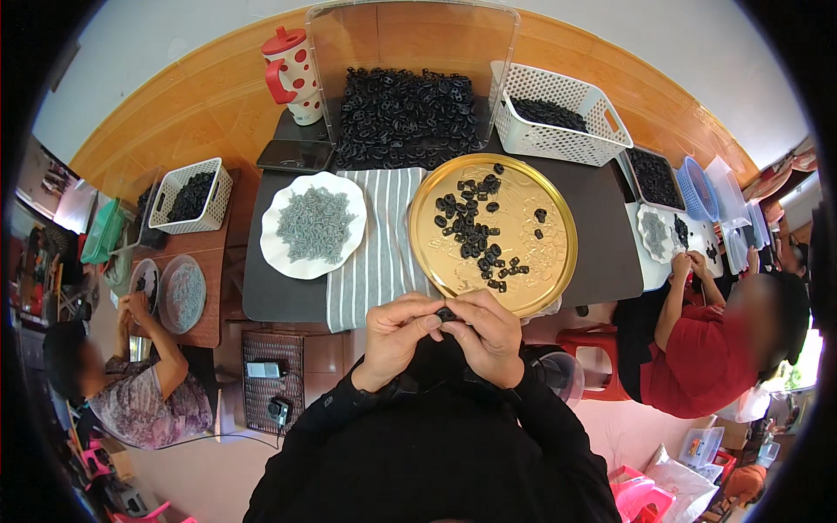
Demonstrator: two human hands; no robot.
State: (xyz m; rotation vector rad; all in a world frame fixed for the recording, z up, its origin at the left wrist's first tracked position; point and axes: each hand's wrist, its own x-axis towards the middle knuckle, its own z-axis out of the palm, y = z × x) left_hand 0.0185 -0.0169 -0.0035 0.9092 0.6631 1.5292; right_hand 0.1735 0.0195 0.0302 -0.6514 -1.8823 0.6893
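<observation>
My left hand [397,336] and my right hand [482,336] meet at the front edge of the dark table. Between their fingertips they pinch one small black plastic part [445,314], most of it covered by the fingers. Just beyond lies a round gold tray [549,253] with several black parts [475,240] scattered over it, some in a loose heap. To its left is a grey-and-white striped cloth [375,279]. Farther left, a white scalloped plate [277,248] holds a pile of small greyish, clear-looking pieces [318,227].
Behind the tray stand a clear bin [514,52] of black parts and a white perforated basket [558,139]. A red-dotted tumbler [301,83] and a dark phone [295,155] are at the back left. Co-workers sit at tables on both sides. A red stool [602,349] stands at right.
</observation>
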